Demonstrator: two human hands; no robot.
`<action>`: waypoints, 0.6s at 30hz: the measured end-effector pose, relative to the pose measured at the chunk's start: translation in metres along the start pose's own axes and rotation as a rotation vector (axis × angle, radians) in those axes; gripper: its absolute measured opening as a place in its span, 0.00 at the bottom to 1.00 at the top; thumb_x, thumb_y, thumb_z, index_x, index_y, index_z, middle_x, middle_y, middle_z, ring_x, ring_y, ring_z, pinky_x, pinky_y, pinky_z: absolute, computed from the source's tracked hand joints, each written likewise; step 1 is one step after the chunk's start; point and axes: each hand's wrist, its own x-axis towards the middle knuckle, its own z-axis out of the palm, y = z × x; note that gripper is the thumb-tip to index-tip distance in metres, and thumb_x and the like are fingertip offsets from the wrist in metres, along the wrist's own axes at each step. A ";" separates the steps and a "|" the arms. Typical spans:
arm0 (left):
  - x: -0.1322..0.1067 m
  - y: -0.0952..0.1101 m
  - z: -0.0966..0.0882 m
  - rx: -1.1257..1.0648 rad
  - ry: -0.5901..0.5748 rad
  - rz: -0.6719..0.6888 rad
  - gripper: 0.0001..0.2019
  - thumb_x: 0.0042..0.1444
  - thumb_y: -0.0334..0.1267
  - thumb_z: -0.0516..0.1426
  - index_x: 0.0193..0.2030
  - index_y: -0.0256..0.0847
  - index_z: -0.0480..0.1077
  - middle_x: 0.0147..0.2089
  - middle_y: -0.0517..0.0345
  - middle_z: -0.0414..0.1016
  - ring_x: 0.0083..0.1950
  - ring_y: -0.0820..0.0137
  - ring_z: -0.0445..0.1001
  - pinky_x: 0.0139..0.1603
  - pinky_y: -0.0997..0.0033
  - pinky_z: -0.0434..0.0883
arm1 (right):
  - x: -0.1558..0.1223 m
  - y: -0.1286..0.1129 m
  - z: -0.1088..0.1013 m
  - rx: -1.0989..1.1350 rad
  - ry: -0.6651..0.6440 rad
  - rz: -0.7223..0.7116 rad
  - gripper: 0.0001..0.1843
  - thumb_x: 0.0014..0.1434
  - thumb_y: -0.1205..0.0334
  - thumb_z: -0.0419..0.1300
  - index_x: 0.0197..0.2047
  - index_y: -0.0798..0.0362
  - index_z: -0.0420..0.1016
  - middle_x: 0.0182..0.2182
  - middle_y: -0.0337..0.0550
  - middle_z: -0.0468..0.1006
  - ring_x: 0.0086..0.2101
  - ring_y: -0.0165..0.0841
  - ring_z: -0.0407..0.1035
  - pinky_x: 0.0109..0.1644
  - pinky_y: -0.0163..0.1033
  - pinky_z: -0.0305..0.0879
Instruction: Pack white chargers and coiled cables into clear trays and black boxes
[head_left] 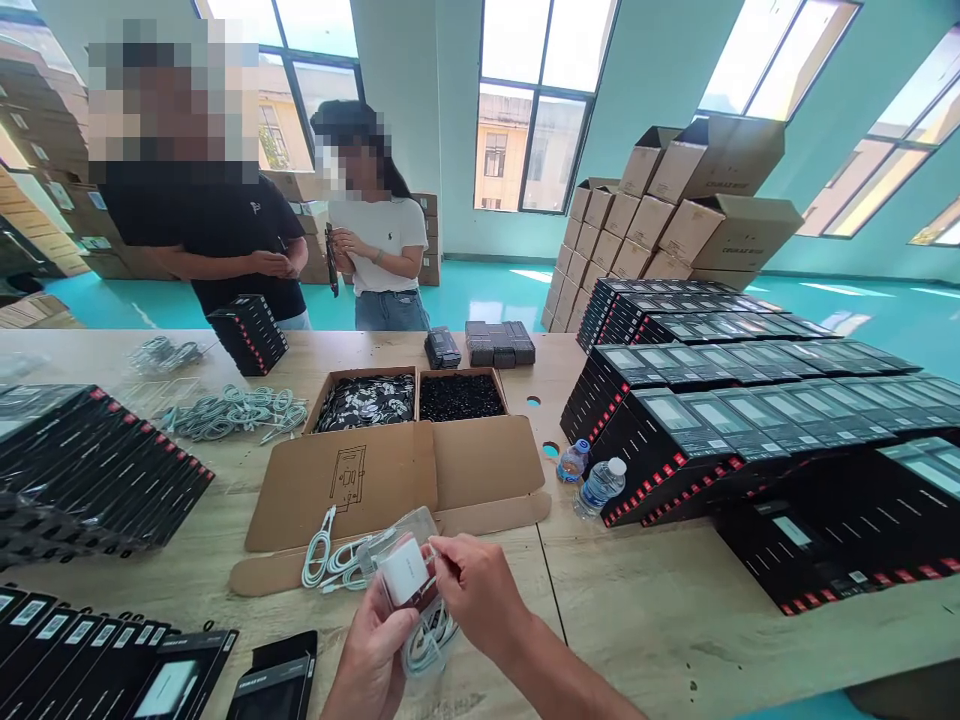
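My left hand point(377, 640) grips a white charger point(405, 570) that sits in a clear plastic tray point(415, 525). Fingers of my right hand point(484, 585) are pinched together at the tray's right edge; what lies between the fingertips is too small to make out. Just below, a coiled white cable point(429, 648) lies in clear plastic. More white cables point(319, 555) rest beyond my left hand on the cardboard flap. Nearest my left wrist is an opened black box point(274, 685).
Stacked black boxes line the left point(97, 470) and right point(675, 430). Two water bottles point(600, 488) stand right of the open carton point(390, 465), which holds small black parts. Bundled cables point(232, 412) lie farther back. Two people point(382, 230) stand across the table.
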 end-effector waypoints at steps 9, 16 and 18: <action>-0.009 0.002 -0.009 -0.048 0.000 -0.097 0.35 0.38 0.31 0.69 0.59 0.45 0.76 0.53 0.49 0.84 0.60 0.44 0.77 0.57 0.51 0.77 | -0.003 0.005 0.005 -0.220 -0.025 -0.020 0.13 0.60 0.68 0.60 0.41 0.46 0.85 0.29 0.41 0.76 0.32 0.34 0.67 0.34 0.37 0.54; -0.012 -0.002 -0.014 -0.088 -0.001 -0.164 0.36 0.36 0.31 0.71 0.57 0.48 0.77 0.56 0.51 0.83 0.58 0.45 0.78 0.57 0.53 0.77 | -0.019 0.004 0.007 -0.142 -0.026 0.085 0.16 0.62 0.65 0.61 0.50 0.39 0.84 0.32 0.41 0.73 0.37 0.36 0.68 0.42 0.39 0.61; -0.014 0.000 -0.010 -0.076 0.011 -0.149 0.38 0.35 0.32 0.71 0.59 0.48 0.76 0.56 0.50 0.83 0.58 0.45 0.78 0.57 0.54 0.77 | -0.023 0.004 0.007 -0.130 -0.035 0.091 0.20 0.60 0.67 0.61 0.52 0.39 0.83 0.34 0.42 0.73 0.38 0.37 0.68 0.45 0.41 0.63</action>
